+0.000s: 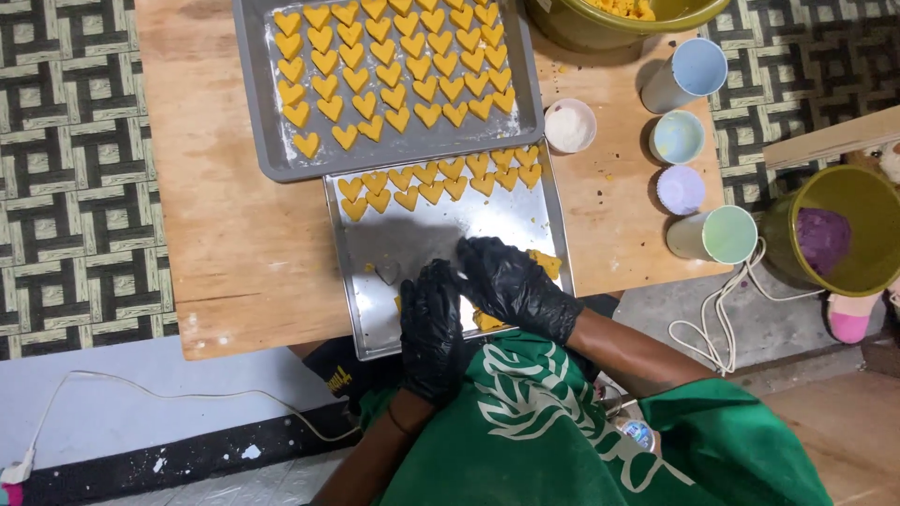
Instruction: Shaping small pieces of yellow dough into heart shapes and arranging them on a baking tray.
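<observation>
Flat yellow dough (547, 263) lies on the near steel tray (412, 234), mostly hidden; a small heart cutter (387, 273) rests at its nine o'clock.

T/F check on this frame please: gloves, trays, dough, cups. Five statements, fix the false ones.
1. Both hands, left hand and right hand, wear black gloves. True.
2. The heart-shaped pieces are purple. False: orange-yellow.
3. The upper tray overlaps the lower tray. True.
4. The lower tray is full of hearts. False: only two rows at its far end.
5. The bowl of purple dough sits on the wooden table. False: beside it, off the table.
</observation>
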